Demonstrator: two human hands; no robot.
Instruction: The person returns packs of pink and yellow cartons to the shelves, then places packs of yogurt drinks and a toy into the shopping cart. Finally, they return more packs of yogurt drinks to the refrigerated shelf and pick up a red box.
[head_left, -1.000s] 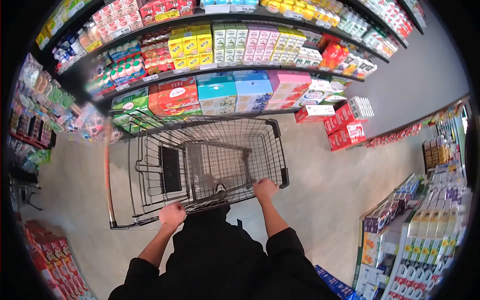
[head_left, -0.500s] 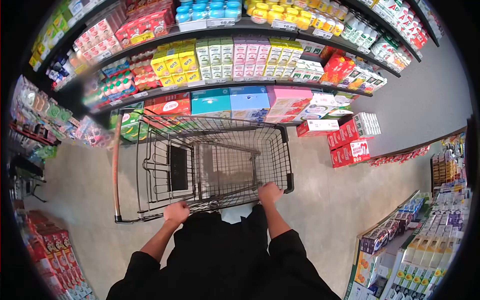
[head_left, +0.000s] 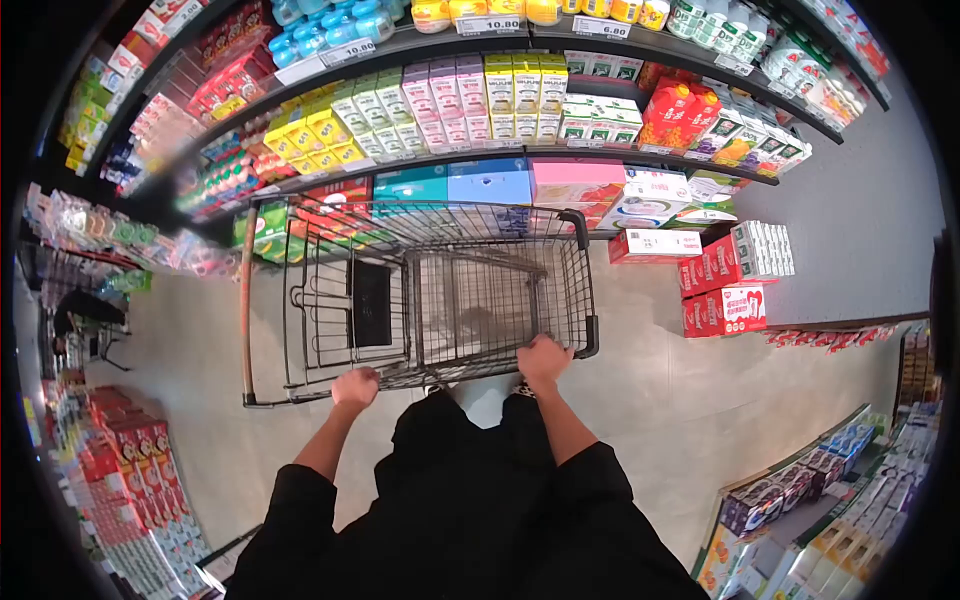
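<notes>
An empty wire shopping cart (head_left: 470,300) stands sideways in front of me, its orange-brown handle (head_left: 248,300) at the left end. My left hand (head_left: 355,388) is closed round the near top rim of the cart, left of the middle. Farther right, my right hand (head_left: 544,360) grips the same rim close to the cart's dark corner piece. The far side of the basket is beside the lower shelf, in front of the teal box (head_left: 410,188) and the blue box (head_left: 489,182). Both hands' fingertips are mostly hidden behind the knuckles.
Shelves of drink cartons (head_left: 440,105) and bottles run across the top. Red cartons (head_left: 724,310) are stacked on the floor right of the cart. Displays stand at the lower right (head_left: 770,495) and lower left (head_left: 140,470). A grey panel (head_left: 850,230) is at right.
The cart and both hands appear slightly farther right and higher in view. The shelves have shifted and tilted in the picture. Both hands keep their hold on the rim.
</notes>
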